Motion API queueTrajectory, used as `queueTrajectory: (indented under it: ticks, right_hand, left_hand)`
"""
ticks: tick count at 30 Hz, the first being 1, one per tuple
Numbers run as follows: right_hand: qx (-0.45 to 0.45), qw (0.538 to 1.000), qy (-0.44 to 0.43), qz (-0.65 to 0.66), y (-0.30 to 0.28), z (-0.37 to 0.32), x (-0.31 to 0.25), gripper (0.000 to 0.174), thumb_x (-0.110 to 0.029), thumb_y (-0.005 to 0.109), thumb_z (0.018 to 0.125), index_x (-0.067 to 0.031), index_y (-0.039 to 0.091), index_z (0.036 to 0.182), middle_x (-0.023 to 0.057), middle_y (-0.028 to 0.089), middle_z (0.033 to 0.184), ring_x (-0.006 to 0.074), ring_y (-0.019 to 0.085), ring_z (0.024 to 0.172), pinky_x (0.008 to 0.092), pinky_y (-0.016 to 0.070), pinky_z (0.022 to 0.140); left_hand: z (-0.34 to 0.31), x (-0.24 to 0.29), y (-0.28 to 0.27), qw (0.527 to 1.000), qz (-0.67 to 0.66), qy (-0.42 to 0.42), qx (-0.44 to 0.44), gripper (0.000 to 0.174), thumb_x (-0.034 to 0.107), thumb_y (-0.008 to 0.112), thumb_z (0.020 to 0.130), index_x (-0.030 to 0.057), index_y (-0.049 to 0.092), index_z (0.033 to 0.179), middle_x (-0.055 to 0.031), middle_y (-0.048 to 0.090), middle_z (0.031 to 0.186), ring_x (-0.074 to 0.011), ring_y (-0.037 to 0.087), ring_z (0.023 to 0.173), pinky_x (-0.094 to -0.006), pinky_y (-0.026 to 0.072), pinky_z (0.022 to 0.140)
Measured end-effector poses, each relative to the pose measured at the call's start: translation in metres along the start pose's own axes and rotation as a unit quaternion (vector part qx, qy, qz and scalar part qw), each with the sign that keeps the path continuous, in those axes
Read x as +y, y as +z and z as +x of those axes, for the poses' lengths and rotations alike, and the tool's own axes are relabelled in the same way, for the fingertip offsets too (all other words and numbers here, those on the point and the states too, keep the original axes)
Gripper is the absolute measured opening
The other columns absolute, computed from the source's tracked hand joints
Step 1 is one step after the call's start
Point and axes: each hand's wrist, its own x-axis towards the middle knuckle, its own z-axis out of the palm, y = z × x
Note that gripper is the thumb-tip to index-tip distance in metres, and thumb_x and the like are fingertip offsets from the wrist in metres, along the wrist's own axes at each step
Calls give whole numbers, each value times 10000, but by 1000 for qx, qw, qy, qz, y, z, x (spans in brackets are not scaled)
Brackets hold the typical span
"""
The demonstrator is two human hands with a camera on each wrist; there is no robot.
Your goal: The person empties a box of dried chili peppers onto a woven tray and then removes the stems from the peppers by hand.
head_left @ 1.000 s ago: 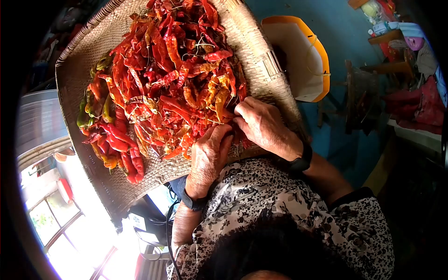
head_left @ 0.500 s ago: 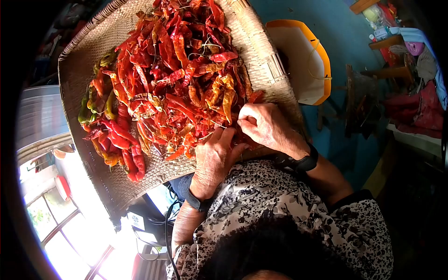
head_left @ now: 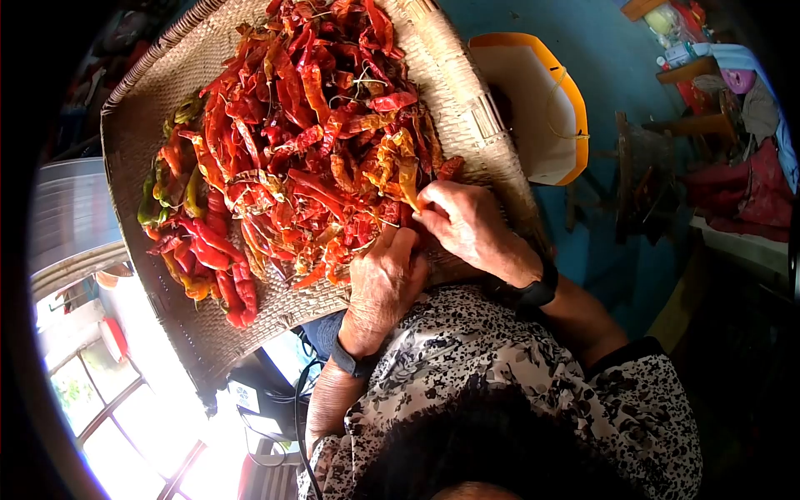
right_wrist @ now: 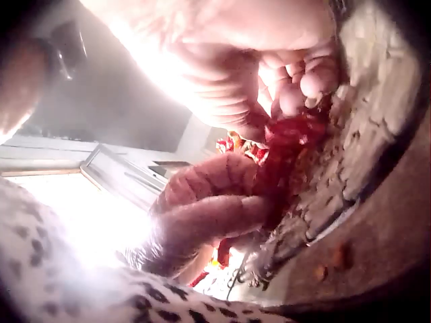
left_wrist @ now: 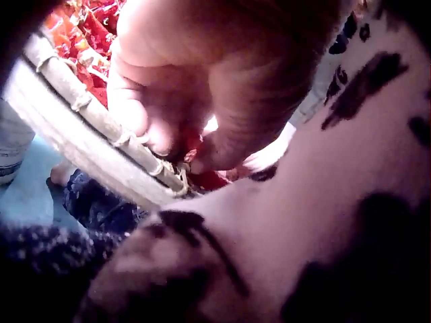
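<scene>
The left hand (head_left: 383,279) is at the near edge of a woven tray (head_left: 454,79) heaped with dried red chillies (head_left: 292,150). In the left wrist view its fingers curl and pinch a small red piece (left_wrist: 191,157). Beside it, the right hand (head_left: 477,233) has bent fingers; a yellow-orange chilli (head_left: 407,177) reaches its fingertips in the head view. The right wrist view has a red chilli (right_wrist: 289,134) pinched by the right hand (right_wrist: 236,74), with the left hand (right_wrist: 209,202) against its lower part. Fingertips are partly hidden in the head view.
Green, orange and brighter red chillies (head_left: 212,242) lie in the tray's left part. Right of the tray stands a yellow-rimmed container (head_left: 533,108). A wooden stool-like object (head_left: 646,175) and cloths (head_left: 750,196) are farther right. A cable (head_left: 302,417) hangs near the left forearm.
From half a second ago, the right hand has shifted slightly left, and the lower end of the yellow-orange chilli now meets its fingertips. The left fingers have drawn in more.
</scene>
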Motion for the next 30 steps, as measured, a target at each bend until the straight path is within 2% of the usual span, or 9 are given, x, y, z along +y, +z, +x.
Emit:
queueTrajectory:
  ticks: [5,8,11,16,18,22,24,27,30]
  right_hand:
    - [15,999,28,-42,-15,-7,-11,160,-67,681,833,11,552,886,117,582,721,203,582,578,327,468,548]
    - [0,997,43,62,-22,-11,-17,141,-91,636,872,8,547,916,157,621,744,257,652,660,344,497,566]
    - [-21,968,95,233,-26,-7,-14,127,-136,589,929,-18,546,907,102,629,732,148,655,705,280,545,565]
    - [51,935,43,349,-75,17,-28,120,-153,534,962,-37,563,959,116,665,816,90,598,614,223,537,524]
    - [145,903,12,405,-93,25,-13,128,-176,570,951,-53,582,983,95,676,835,92,582,598,225,490,502]
    - [315,745,109,578,-105,33,3,235,-221,570,958,-34,590,1099,51,650,798,100,543,591,261,450,545]
    - [323,807,138,475,-88,19,-8,260,-182,576,947,-18,573,1150,47,640,811,93,539,595,232,454,523]
    - [74,976,14,202,-53,-5,-13,274,-156,615,911,-51,594,1163,40,630,861,79,557,685,227,476,535]
    - [-36,992,-120,10,-17,-17,-23,358,-39,704,783,-74,621,1130,17,606,839,119,601,708,266,521,551]
  left_hand:
    - [-4,-3,-14,997,-74,-17,7,118,64,615,764,30,582,872,-137,608,793,-322,625,646,-387,503,578]
    - [-10,-1,-22,993,-111,-45,-12,99,55,616,793,20,584,880,-132,618,800,-297,637,648,-372,497,571]
    - [-12,7,-36,977,-188,-97,-23,75,48,638,855,12,603,910,-95,624,769,-159,623,644,-291,488,583]
    - [-15,3,-44,980,-177,-89,6,62,38,617,872,20,610,932,-80,614,765,-141,600,632,-284,482,587]
    - [-16,4,-44,980,-178,-94,8,79,16,605,867,19,615,945,-97,617,777,-169,605,629,-290,482,593]
    - [-18,5,-38,985,-168,-45,20,74,17,591,882,13,609,953,-47,615,723,-89,550,618,-244,453,588]
    - [-19,8,-39,986,-165,-22,13,107,3,571,884,19,601,985,-51,634,759,-89,563,634,-247,459,597]
    - [-17,10,-43,983,-176,-42,-10,132,-9,557,882,36,595,1000,-58,644,778,-96,578,654,-242,463,605]
    - [-14,15,-48,983,-174,-46,-36,142,-29,569,852,41,583,975,-97,641,790,-185,616,671,-294,481,611]
